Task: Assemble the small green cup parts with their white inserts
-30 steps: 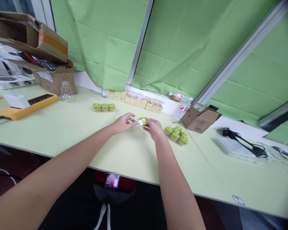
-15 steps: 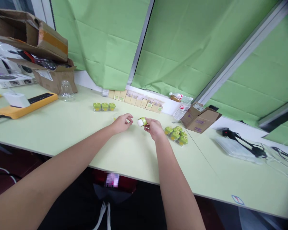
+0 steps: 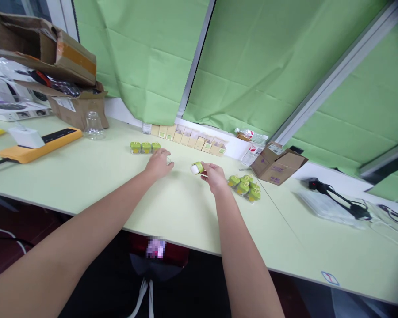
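My right hand [image 3: 215, 176] pinches a small green lid [image 3: 199, 167] with a white inner part, held above the table with the white side facing left. My left hand [image 3: 158, 164] is farther left, low over the table, thumb and fingers apart and curved. Between them shows the edge of a small clear container [image 3: 169, 160], mostly hidden by the hand; whether the fingers touch it I cannot make out. Behind the left hand stands a short row of clear jars with green lids [image 3: 146, 148]. Right of my right hand is a cluster of similar green-lidded jars [image 3: 243, 186].
Small open cardboard boxes [image 3: 190, 139] line the back edge. Plastic bottles [image 3: 251, 152] and a carton [image 3: 278, 164] stand back right. At left are an orange power strip [image 3: 49, 143], a glass jar [image 3: 93, 126] and stacked cartons [image 3: 76, 57]. A black device [image 3: 338, 198] lies far right.
My left hand has moved left and over the clear container, which showed beside it before. My right hand keeps the green lid in nearly the same place.
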`<state>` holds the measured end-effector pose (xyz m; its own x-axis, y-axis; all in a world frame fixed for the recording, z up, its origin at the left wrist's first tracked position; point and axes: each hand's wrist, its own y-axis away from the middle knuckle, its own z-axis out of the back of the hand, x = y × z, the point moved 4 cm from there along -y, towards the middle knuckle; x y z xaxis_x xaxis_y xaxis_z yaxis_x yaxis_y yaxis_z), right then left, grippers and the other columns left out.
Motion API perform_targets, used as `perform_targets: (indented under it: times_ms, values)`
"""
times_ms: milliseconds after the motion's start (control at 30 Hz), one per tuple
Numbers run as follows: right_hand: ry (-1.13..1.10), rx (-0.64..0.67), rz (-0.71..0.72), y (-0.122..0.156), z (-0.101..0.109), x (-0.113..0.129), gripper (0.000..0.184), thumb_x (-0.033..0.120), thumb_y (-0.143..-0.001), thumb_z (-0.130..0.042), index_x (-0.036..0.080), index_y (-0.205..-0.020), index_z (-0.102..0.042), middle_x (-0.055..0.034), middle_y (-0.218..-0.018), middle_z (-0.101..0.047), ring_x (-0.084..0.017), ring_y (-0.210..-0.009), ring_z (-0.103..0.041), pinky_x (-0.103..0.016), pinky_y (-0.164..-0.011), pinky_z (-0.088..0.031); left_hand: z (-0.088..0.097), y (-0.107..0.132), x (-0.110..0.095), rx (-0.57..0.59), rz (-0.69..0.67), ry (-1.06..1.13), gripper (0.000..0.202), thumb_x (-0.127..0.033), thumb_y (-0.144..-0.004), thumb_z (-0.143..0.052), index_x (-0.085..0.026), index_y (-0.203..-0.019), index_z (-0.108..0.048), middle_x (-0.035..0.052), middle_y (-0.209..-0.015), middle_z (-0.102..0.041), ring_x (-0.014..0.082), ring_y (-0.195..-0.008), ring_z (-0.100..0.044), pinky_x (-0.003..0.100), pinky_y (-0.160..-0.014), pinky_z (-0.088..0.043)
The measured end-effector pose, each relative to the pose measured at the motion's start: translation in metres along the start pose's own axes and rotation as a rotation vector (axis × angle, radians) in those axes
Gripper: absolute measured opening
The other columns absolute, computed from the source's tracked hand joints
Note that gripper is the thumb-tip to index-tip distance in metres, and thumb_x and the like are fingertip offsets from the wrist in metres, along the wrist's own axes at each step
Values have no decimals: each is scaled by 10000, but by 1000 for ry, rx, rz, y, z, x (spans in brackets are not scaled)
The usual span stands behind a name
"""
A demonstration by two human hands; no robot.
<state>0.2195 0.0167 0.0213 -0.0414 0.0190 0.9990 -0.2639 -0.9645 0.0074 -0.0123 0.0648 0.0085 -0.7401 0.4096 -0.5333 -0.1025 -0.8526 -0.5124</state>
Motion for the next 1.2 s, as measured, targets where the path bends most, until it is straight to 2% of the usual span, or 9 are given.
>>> perform_targets:
  times_ms: [67, 133, 300, 433, 533, 633, 833, 967, 1200]
  values:
    - [22, -15, 32, 0, 0, 1, 293, 468, -671, -740, 196, -747, -664, -41, -827, -691, -152, -733, -627, -264, -640, -508, -10, 1, 6, 117, 20, -10, 312, -303, -800, -590, -186, -1086, -635, 119, -1229, -592, 312, -1202, -513, 426, -1020, -432]
    - [52, -38, 63, 0, -1, 3, 299, 474, -671, -735, 194, -751, -664, -40, -821, -690, -153, -736, -629, -263, -635, -510, -16, 4, 3, 174, -5, 21, 350, -311, -788, -605, -191, -1116, -632, 111, -1213, -613, 298, -1185, -540, 397, -995, -452]
    - [144, -99, 205, 2, -4, 9, 331, 500, -692, -709, 181, -770, -668, -41, -780, -690, -154, -695, -606, -270, -612, -497, -25, 17, -20, 320, -36, 271, 675, -483, -671, -739, -195, -1256, -562, 107, -1178, -664, 261, -1066, -635, 347, -904, -505]
    - [208, -101, 331, 0, -5, 11, 342, 511, -725, -682, 174, -780, -680, -48, -780, -700, -161, -695, -608, -283, -638, -488, -29, 27, -35, 485, -102, 443, 787, -489, -601, -796, -220, -1293, -533, 100, -1188, -673, 263, -1127, -627, 351, -932, -500]
    - [248, -123, 375, -1, -5, 10, 342, 518, -747, -663, 179, -787, -683, -45, -780, -705, -167, -703, -613, -293, -670, -490, -31, 28, -34, 560, -103, 533, 919, -428, -559, -832, -228, -1373, -455, 119, -1258, -635, 274, -1198, -588, 359, -928, -504]
    - [279, -128, 430, 1, -6, 12, 331, 516, -772, -638, 190, -796, -690, -42, -796, -711, -173, -736, -620, -299, -718, -492, -31, 26, -30, 583, -88, 585, 916, -361, -556, -830, -218, -1376, -447, 135, -1274, -617, 274, -1187, -590, 368, -920, -506]
    - [384, -68, 482, 14, -17, 19, 285, 478, -809, -600, 209, -793, -695, -36, -828, -722, -173, -789, -637, -286, -776, -481, -24, 26, -37, 619, -157, 626, 681, -265, -620, -745, -196, -1262, -527, 108, -1200, -643, 238, -1063, -636, 351, -879, -510]
    - [481, -74, 487, 21, -23, 21, 262, 462, -820, -591, 225, -776, -693, -28, -819, -721, -178, -779, -633, -279, -733, -465, -20, 28, -42, 601, -184, 573, 525, -287, -627, -741, -191, -1123, -597, 77, -1086, -672, 230, -965, -641, 339, -825, -502]
    - [741, -62, 587, 28, -34, 17, 234, 421, -867, -554, 248, -798, -696, -24, -828, -705, -180, -753, -620, -300, -750, -430, -24, 28, -42, 540, -175, 492, 481, -367, -608, -781, -173, -1022, -629, 21, -843, -643, 168, -717, -570, 290, -641, -437]
